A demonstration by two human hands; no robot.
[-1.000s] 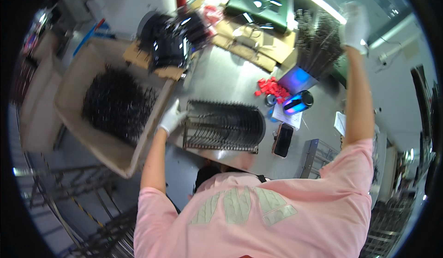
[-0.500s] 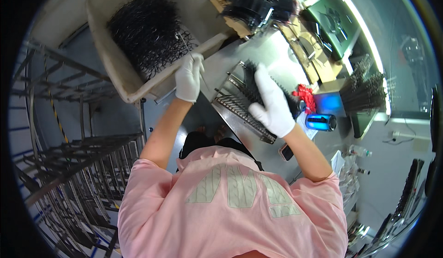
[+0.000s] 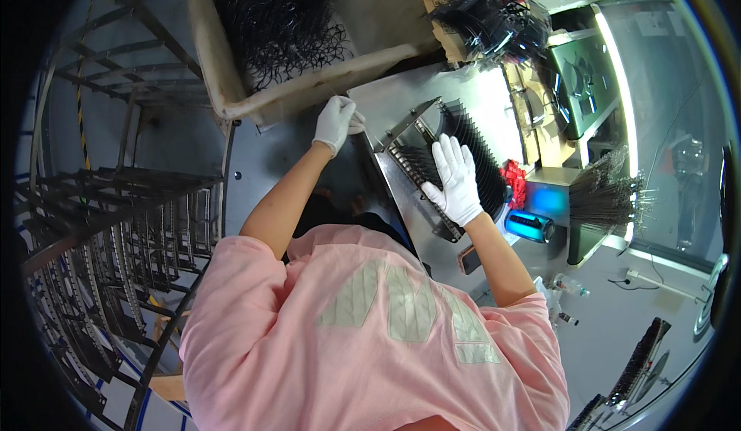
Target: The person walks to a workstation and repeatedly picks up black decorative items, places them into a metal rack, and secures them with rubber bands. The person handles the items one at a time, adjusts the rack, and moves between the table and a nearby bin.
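My left hand (image 3: 337, 125), in a white glove, is raised between the bin and the table edge with its fingers curled into a pinch. The thin hooked metal rod it held a moment earlier hardly shows against the background. On the table lies a metal rack (image 3: 421, 114) carrying a close row of thin black plate-like pieces (image 3: 465, 128). My right hand (image 3: 457, 182), also gloved in white, is stretched flat over the rack and touches or hovers just above it, fingers straight and slightly apart. It covers part of the row.
A pale bin (image 3: 289, 91) with a heap of black curved pieces (image 3: 278, 22) stands at the far left. Metal shelving (image 3: 123, 180) is on my left. Near the rack are a phone (image 3: 468, 260), a blue-lit cylinder (image 3: 529, 226), red ribbon (image 3: 513, 184) and a bundle of thin rods (image 3: 602, 196).
The view has shifted. My right hand has turned flatter, its fingers now spreading over the rack. My left hand has drawn away from the bin's rim, its fingers still pinched.
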